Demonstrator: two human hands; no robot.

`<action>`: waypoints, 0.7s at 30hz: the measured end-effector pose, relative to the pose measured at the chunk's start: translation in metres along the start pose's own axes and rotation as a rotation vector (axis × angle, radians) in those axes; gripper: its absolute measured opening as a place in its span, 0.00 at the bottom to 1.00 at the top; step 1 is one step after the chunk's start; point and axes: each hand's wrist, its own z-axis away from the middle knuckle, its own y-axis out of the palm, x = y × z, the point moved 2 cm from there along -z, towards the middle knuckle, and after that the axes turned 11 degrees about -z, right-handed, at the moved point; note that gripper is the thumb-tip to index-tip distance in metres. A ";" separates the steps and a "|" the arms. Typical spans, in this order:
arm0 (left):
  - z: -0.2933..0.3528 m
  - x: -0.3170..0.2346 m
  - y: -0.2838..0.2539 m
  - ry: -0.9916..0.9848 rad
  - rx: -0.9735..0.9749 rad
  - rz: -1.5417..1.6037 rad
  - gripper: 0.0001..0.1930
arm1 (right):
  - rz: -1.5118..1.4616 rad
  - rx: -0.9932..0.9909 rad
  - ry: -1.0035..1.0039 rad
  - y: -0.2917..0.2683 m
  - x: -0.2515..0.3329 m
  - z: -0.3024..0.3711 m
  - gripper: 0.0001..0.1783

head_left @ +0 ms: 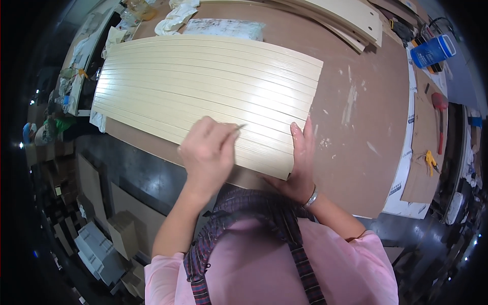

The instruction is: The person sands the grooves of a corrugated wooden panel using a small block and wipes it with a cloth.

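A cream panel (pixel 168 76) with long parallel grooves lies on the brown worktable, its glossy face up. My left hand (pixel 207 152) is closed over the panel's near edge, pinching a thin, dark, pointed tool (pixel 242 126). The tip of this tool is at the grooved surface; its exact kind is too small to tell. At the panel's near right corner, my right hand (pixel 303 157) holds the edge, with fingertips along the right end and part of the hand hidden below the board. Pale smears mark its fingers.
Behind the panel lie a white wrapped block (pixel 223 29) and a crumpled cloth (pixel 176 16). Cream boards (pixel 335 20) are stacked at the far right. Along the right side are a blue tub (pixel 432 52), a red-headed mallet (pixel 439 101) and a yellow tool (pixel 431 161) on cardboard.
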 end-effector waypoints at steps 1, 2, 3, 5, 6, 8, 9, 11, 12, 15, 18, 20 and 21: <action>0.002 -0.009 0.004 0.087 0.011 0.000 0.05 | 0.012 0.007 0.009 0.000 -0.002 0.001 0.64; 0.006 -0.020 0.008 0.179 0.027 0.003 0.06 | 0.016 0.013 0.011 0.000 -0.002 0.001 0.64; 0.010 -0.035 0.008 0.218 0.085 0.031 0.06 | 0.026 0.006 0.004 -0.001 -0.003 0.002 0.65; 0.009 -0.041 0.008 0.236 0.116 0.038 0.05 | 0.024 -0.009 -0.007 -0.002 -0.004 0.004 0.65; 0.005 -0.033 0.009 0.215 0.089 0.021 0.05 | 0.016 -0.017 -0.012 -0.002 -0.004 0.003 0.65; 0.006 -0.027 0.012 0.208 0.063 0.006 0.05 | -0.018 -0.032 0.000 -0.001 -0.003 0.002 0.66; 0.009 -0.029 0.014 0.223 0.059 0.006 0.05 | -0.029 -0.040 0.010 0.000 -0.003 0.003 0.66; 0.015 -0.050 0.013 0.331 0.157 0.016 0.05 | -0.030 -0.052 0.028 0.002 -0.009 0.004 0.67; 0.019 -0.062 0.012 0.344 0.207 0.076 0.05 | -0.043 -0.057 0.027 0.002 -0.009 0.005 0.67; 0.006 -0.041 0.020 0.262 0.082 0.099 0.05 | -0.146 -0.053 0.085 -0.002 -0.009 0.004 0.67; 0.003 -0.032 0.019 0.199 0.023 0.078 0.04 | -0.331 -0.025 0.191 -0.005 0.004 -0.009 0.67; 0.015 -0.050 0.020 0.300 0.082 0.080 0.04 | -0.328 -0.035 0.178 -0.003 0.000 -0.007 0.66; 0.018 -0.060 0.016 0.357 0.192 0.073 0.04 | -0.304 -0.040 0.171 -0.002 -0.003 -0.008 0.66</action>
